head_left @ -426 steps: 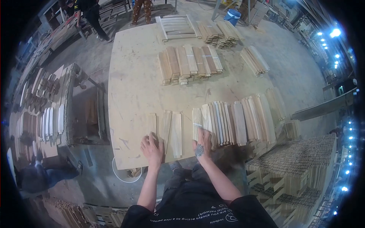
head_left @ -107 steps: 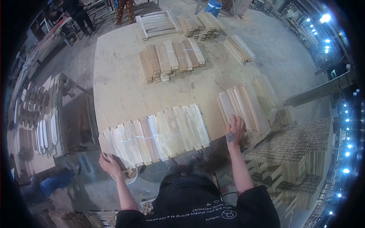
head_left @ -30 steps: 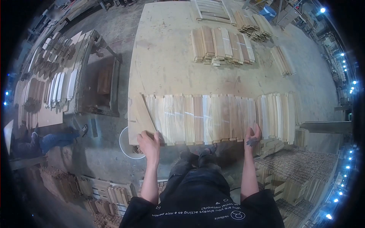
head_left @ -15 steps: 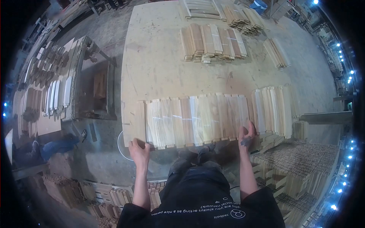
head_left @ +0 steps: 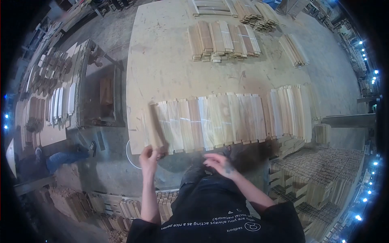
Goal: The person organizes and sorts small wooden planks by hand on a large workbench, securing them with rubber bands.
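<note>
My left hand (head_left: 148, 157) grips the near end of a wooden slat (head_left: 155, 127) at the left end of a row. The slat is tilted up off the table and a little blurred. Beside it lies the row of wooden slats (head_left: 216, 119), side by side in mixed pale and brown tones, their near ends close to the table's front edge. My right hand (head_left: 220, 164) is off the wood, in front of that edge near my body. Its fingers point left, partly extended and apart, with nothing in them.
More slats (head_left: 289, 113) lie right of the row. Farther back on the wooden table (head_left: 162, 52) sit a stack of slats (head_left: 223, 40) and a small bundle (head_left: 293, 50). Stacked wood (head_left: 324, 170) stands low at right. A person's legs (head_left: 67, 158) show at far left.
My right hand has left the row's right end and swung left toward my body. The leftmost slat, lying flat before, is now lifted and tilted in my left hand.
</note>
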`<control>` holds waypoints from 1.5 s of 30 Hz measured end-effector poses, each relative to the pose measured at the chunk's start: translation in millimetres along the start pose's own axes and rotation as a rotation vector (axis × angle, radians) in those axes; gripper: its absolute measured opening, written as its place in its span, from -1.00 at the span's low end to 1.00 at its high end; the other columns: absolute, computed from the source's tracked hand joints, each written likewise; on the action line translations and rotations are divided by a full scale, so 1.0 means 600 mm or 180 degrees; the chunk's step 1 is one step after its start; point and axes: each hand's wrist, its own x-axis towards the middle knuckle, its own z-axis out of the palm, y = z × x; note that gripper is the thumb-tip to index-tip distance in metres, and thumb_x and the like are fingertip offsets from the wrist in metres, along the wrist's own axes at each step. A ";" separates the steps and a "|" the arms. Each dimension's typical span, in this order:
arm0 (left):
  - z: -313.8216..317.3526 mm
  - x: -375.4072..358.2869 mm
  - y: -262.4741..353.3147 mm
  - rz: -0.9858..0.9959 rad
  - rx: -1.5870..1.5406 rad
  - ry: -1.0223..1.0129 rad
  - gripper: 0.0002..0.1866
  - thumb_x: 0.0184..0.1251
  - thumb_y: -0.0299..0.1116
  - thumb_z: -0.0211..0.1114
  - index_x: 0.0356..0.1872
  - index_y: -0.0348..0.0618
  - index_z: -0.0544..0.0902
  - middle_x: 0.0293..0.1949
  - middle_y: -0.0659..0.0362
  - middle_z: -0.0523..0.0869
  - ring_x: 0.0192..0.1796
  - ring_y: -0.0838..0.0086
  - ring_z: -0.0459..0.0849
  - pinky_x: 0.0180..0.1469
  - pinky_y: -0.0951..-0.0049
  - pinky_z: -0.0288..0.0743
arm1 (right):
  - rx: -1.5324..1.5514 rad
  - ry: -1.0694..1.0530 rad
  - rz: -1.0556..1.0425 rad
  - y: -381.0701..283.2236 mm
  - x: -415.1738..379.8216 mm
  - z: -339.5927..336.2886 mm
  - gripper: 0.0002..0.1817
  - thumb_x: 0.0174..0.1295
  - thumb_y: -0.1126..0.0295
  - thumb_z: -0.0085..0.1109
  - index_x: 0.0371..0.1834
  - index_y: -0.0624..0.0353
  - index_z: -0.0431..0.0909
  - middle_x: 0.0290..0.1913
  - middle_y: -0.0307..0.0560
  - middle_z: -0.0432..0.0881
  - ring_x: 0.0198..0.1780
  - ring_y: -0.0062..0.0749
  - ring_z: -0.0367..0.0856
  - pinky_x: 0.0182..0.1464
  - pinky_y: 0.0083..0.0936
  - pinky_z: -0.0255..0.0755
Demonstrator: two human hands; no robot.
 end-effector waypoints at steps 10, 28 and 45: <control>0.121 -0.059 0.019 0.0943 0.1334 0.0191 -0.51 0.21 -0.24 0.53 0.03 -0.44 0.68 -0.18 -0.07 0.75 -0.15 0.17 0.74 -0.02 0.24 0.60 | 0.2433 -0.0260 0.1480 -0.005 0.069 0.100 -0.35 0.54 0.27 0.17 0.61 0.15 0.20 0.18 -0.09 0.73 0.15 -0.45 0.67 0.19 -0.41 0.52; 0.179 -0.030 0.100 -0.0727 -0.1590 -0.1761 -0.57 0.68 -0.14 0.19 0.32 -0.26 0.57 0.12 0.15 0.75 0.15 0.43 0.68 0.22 0.31 0.51 | 0.2704 0.1050 0.1252 -0.006 -0.024 -0.008 -0.56 0.59 0.26 0.11 0.47 -0.01 0.38 0.15 -0.10 0.73 0.08 -0.43 0.67 0.17 -0.39 0.51; 0.303 -0.051 0.080 -0.0876 -0.1679 -0.1845 -0.59 0.59 -0.32 0.28 0.33 -0.26 0.52 0.14 0.16 0.72 0.16 0.43 0.67 0.22 0.33 0.51 | 0.1887 0.0991 0.0977 -0.013 -0.072 -0.063 -0.49 0.56 0.26 0.19 0.49 0.16 0.39 0.01 -0.09 0.77 -0.07 -0.49 0.73 -0.01 -0.51 0.59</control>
